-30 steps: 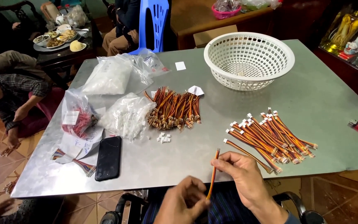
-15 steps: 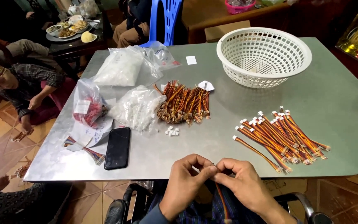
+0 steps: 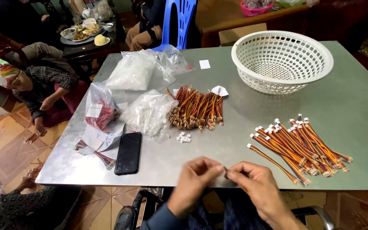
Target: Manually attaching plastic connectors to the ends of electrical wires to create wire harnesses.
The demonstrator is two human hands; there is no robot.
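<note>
With both hands pinched on one wire, left hand (image 3: 194, 181) and right hand (image 3: 256, 187), the ends should be kept aligned over the table (image 3: 243, 110) edge

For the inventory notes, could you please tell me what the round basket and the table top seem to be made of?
The basket looks like moulded white plastic: its walls are a regular lattice of small holes under a smooth rim. The table top seems to be sheet metal with a dull grey brushed finish, giving soft reflections; a laminate cannot be ruled out.
</note>
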